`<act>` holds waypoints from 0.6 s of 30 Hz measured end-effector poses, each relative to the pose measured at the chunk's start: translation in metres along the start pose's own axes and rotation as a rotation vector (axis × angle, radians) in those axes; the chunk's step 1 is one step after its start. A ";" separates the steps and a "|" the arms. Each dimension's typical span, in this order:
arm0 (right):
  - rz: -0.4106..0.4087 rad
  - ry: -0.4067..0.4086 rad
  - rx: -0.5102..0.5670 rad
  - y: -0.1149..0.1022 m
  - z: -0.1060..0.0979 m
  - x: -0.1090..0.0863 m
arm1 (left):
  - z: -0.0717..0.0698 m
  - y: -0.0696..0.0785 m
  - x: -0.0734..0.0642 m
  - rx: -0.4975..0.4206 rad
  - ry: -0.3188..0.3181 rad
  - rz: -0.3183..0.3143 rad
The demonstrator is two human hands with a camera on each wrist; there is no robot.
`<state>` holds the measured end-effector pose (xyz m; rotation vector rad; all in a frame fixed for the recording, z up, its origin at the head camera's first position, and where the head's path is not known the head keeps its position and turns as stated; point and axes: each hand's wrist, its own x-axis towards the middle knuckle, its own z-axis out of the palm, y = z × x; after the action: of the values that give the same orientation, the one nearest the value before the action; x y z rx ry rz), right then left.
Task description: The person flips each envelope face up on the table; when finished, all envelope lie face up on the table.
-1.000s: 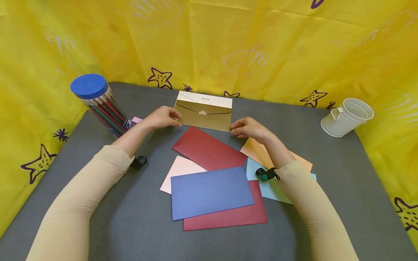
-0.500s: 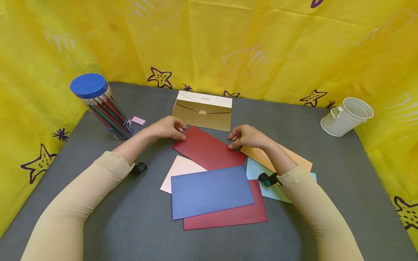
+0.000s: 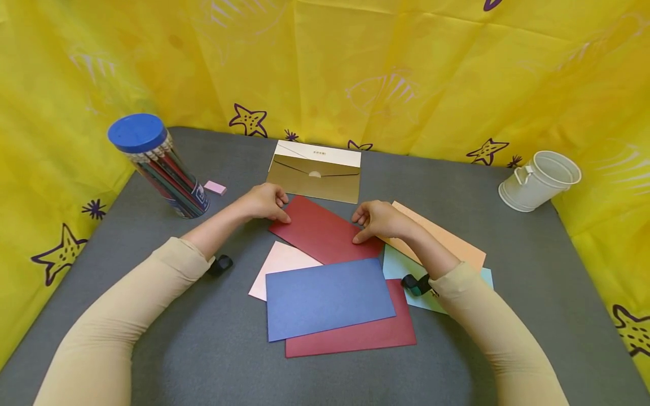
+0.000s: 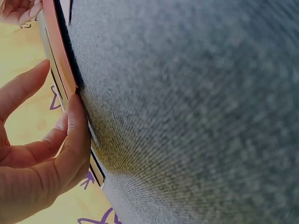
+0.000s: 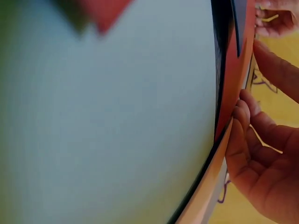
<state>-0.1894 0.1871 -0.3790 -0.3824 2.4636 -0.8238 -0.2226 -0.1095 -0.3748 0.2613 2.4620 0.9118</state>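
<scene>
An upper red envelope (image 3: pixel 322 228) lies flat in the middle of the table in the head view. At its left end my left hand (image 3: pixel 265 203) touches the edge, with the thumb reaching over the red paper. My right hand (image 3: pixel 382 220) is at the far right edge, thumb likewise above the paper. In the left wrist view, the left fingertips (image 4: pixel 77 109) meet the envelope's corner while the thumb stands apart. The right wrist view shows the right fingers (image 5: pixel 240 123) against the edge, thumb spread away. A gold-and-white envelope (image 3: pixel 313 183) lies just behind.
Nearer lie a blue envelope (image 3: pixel 330 301), a lower red envelope (image 3: pixel 355 341) and a pale pink envelope (image 3: pixel 284 262). Orange (image 3: pixel 447 234) and light blue envelopes (image 3: pixel 396 265) lie right. A blue-lidded pencil tub (image 3: pixel 167 169) and pink eraser (image 3: pixel 215 188) stand left; a white pail (image 3: pixel 533 183) stands right.
Both hands have left the gold-and-white envelope's sides and come nearer, down to the upper red envelope's far edge. The envelopes have not visibly moved.
</scene>
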 end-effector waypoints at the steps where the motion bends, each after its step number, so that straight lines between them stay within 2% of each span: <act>1: -0.005 0.000 -0.012 -0.001 0.001 0.000 | 0.000 0.000 0.000 0.007 0.004 -0.001; 8: 0.007 0.017 -0.063 -0.006 0.006 -0.001 | 0.002 0.002 0.001 0.074 0.048 0.005; 18: 0.028 0.022 -0.054 -0.007 0.007 0.002 | 0.002 0.002 0.002 0.028 0.049 0.006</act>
<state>-0.1860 0.1778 -0.3804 -0.3594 2.5102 -0.7548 -0.2234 -0.1066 -0.3758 0.2583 2.5220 0.8968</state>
